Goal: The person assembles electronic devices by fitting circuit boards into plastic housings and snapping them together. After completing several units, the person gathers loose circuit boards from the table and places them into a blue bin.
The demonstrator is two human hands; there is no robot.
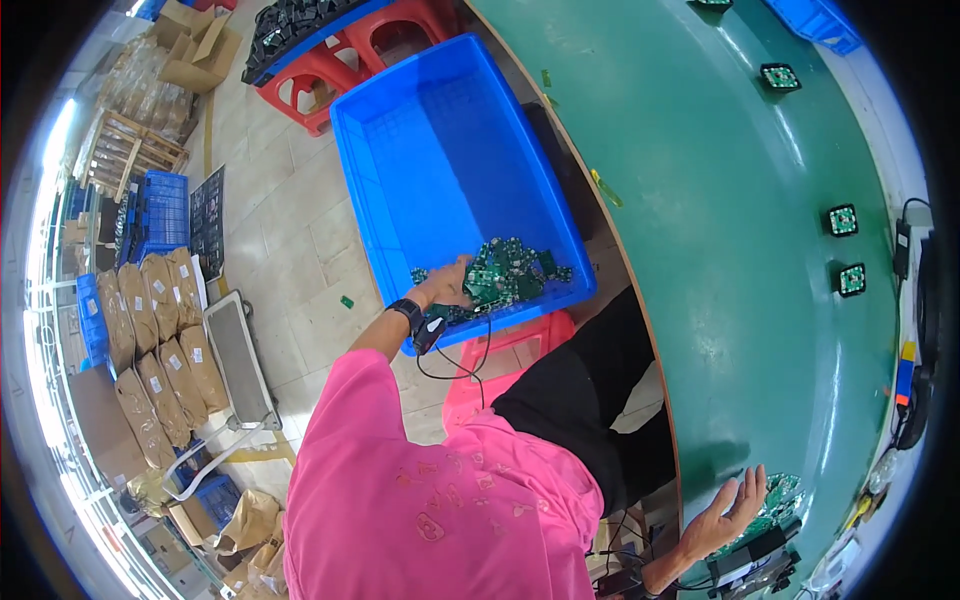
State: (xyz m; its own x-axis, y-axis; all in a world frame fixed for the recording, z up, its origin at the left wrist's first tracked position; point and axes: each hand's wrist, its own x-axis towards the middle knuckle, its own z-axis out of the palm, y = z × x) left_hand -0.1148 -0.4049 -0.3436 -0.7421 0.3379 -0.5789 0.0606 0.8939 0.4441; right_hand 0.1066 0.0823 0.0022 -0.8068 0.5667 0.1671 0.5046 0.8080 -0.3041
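A large blue plastic bin (pixel 430 150) holds a heap of small green circuit boards (pixel 505 275) at its near end. My left hand (pixel 447 284) reaches into this bin, against the left side of the heap. Its fingertips are partly hidden among the boards, so I cannot make out a grip. A dark watch and a small black device with a cable sit at that wrist. Over the green table (pixel 720 330) at the lower right, my right hand (pixel 733 512) is open, fingers stretched out. It is beside another pile of green boards (pixel 785 505), which it partly covers.
Several square black pieces with green boards, one being a module (pixel 842 220), stand spaced along the table's far side. Red stools (pixel 400 40) are beyond the bin. A loose board (pixel 346 301) lies on the floor. Brown paper packages (pixel 165 340) and a trolley (pixel 238 350) stand at left.
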